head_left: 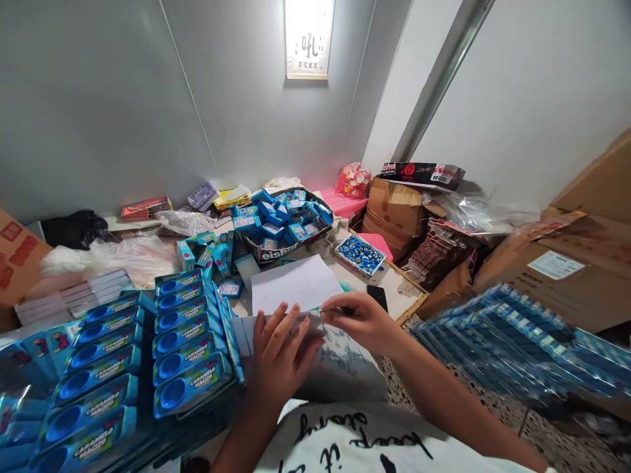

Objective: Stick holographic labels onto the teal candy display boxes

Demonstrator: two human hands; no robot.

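Left hand: I see my left hand (280,351) with fingers spread, laid on a shiny grey sheet (345,368), not clenched.
Right hand: my right hand (362,320) has thumb and fingertips drawn together at the sheet's far edge; I cannot tell what they grasp.
Grey sheet: in front of my shirt, beneath both hands.
White paper: just beyond them, the white paper (293,282) lies on the table (340,266).
Candy packs: to my left, stacked blue packs (192,384) read "CARAMELO MACIZO".
Far carton: the open carton (273,253) holds small blue boxes (296,213).
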